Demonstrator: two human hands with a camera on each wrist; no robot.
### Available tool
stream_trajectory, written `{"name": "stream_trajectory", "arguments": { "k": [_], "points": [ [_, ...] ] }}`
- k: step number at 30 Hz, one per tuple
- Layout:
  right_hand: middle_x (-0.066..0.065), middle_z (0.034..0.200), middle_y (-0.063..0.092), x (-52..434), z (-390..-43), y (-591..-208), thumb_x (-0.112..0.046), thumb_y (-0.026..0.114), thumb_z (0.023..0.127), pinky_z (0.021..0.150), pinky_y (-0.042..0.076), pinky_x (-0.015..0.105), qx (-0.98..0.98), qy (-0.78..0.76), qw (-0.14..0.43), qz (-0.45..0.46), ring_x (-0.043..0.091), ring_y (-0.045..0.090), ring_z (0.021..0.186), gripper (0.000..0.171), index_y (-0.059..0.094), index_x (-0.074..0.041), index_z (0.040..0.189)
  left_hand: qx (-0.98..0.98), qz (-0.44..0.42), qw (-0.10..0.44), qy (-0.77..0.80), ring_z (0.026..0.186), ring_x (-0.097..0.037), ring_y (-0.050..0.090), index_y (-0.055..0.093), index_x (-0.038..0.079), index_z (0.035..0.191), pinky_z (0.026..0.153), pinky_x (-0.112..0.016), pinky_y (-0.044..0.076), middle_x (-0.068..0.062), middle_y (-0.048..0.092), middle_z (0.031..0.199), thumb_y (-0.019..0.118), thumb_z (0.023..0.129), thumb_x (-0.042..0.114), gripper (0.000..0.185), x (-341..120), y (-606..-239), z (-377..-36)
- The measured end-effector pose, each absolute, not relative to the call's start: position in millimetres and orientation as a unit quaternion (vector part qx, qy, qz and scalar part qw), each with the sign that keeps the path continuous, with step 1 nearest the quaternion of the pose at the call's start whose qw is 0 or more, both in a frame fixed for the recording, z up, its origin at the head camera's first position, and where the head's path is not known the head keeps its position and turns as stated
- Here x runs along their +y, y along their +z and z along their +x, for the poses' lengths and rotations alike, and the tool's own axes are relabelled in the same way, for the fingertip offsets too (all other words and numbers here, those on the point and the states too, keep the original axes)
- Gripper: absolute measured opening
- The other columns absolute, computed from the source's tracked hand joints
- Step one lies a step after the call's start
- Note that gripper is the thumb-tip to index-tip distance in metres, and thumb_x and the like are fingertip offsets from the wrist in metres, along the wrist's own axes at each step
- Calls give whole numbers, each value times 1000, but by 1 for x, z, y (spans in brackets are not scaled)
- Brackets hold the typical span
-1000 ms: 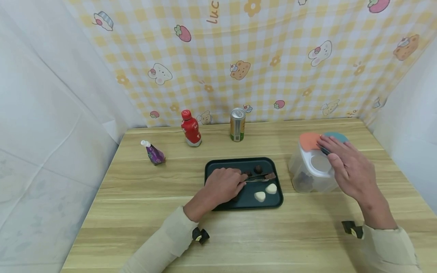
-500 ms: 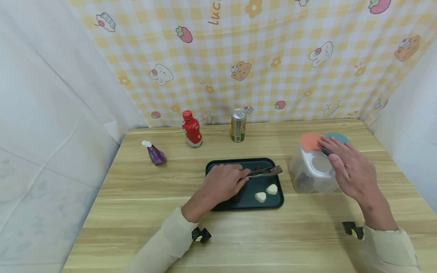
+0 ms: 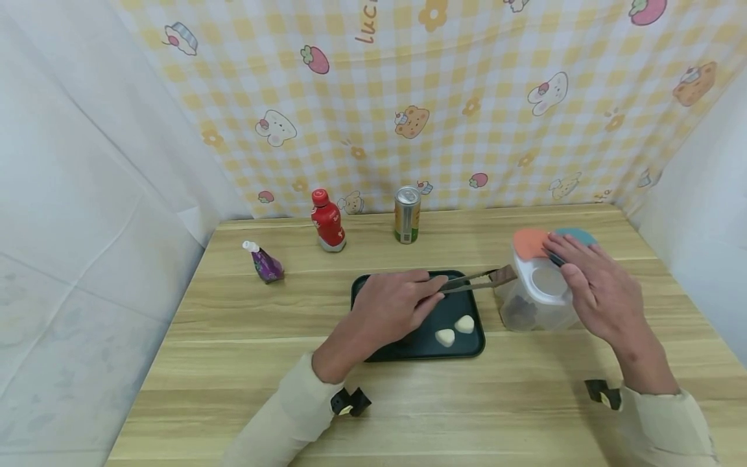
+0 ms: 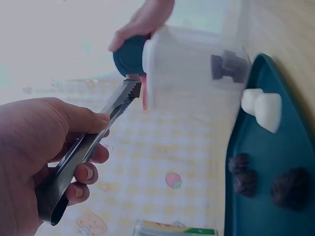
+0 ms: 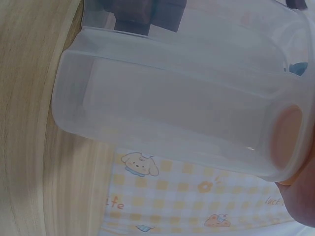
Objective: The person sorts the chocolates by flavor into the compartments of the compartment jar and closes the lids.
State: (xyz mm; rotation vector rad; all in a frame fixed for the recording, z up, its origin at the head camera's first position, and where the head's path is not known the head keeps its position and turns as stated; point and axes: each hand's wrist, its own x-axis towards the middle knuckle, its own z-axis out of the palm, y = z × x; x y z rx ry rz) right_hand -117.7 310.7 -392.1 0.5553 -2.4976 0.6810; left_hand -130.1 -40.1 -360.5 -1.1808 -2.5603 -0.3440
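Observation:
My left hand (image 3: 397,305) grips metal tongs (image 4: 74,164), whose tips hold a brown chocolate piece (image 3: 502,275) by the upper left side of a clear plastic container (image 5: 172,113). The fingers of my right hand (image 3: 604,292) lie over the container's top, with a dark round lid flap (image 4: 131,56) raised between fingers and thumb. Beside the flap, an opening shows in the white top. Dark chunks (image 4: 229,68) lie inside the container. Left of it, a dark green tray (image 3: 423,351) carries two white pieces (image 4: 268,110) and several dark brown lumps (image 4: 293,189).
Along the back stand a red bottle (image 3: 329,224) and a silver can (image 3: 406,217). A purple pouch with a white cap (image 3: 267,264) is at the left. Orange (image 3: 530,243) and teal lid flaps (image 3: 578,235) top the container. A checkered cloth (image 3: 373,117) hangs behind the table.
The left hand has raised the tongs and chocolate piece off the tray and carried them right to the container's edge. My right hand has stayed on the container's top.

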Motion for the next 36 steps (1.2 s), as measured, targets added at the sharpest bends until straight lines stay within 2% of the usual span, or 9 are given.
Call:
{"name": "stream_trajectory", "arguments": {
  "k": [4,12,17,25,36],
  "points": [
    [16,145,58,311,-117,-392,-25,39,113,121,20,35,-915,250,243,201,16,38,146,43,62,-2,142,-883,-423,171,-115,63,-3,55,76,20,128,48,-15,33,6,70,92,67,103,32,30,-33,-356,-128],
    [17,145,57,311,-116,-392,-24,38,113,121,20,34,-916,254,239,199,17,38,146,43,61,-2,143,-878,-433,178,-103,62,-1,55,74,22,131,47,-15,32,9,70,95,63,104,34,31,-16,-356,-129],
    [17,145,57,311,-116,-392,-23,38,113,121,19,35,-916,255,236,199,15,37,147,43,60,-2,143,-878,-439,176,-79,62,-1,53,73,24,132,46,-16,30,10,70,99,60,106,35,32,-6,-354,-134],
    [17,146,56,311,-117,-392,-23,38,113,121,19,34,-917,253,236,201,17,37,147,43,60,-2,143,-876,-448,172,-50,55,-2,44,73,26,131,44,-18,28,12,65,90,56,107,36,31,5,-351,-138],
    [17,146,56,310,-118,-391,-24,37,113,121,19,36,-917,251,235,203,20,38,147,44,60,-2,144,-880,-447,160,-27,56,-2,48,71,28,134,43,-19,30,11,68,99,53,109,37,33,10,-348,-138]
  ]
}}
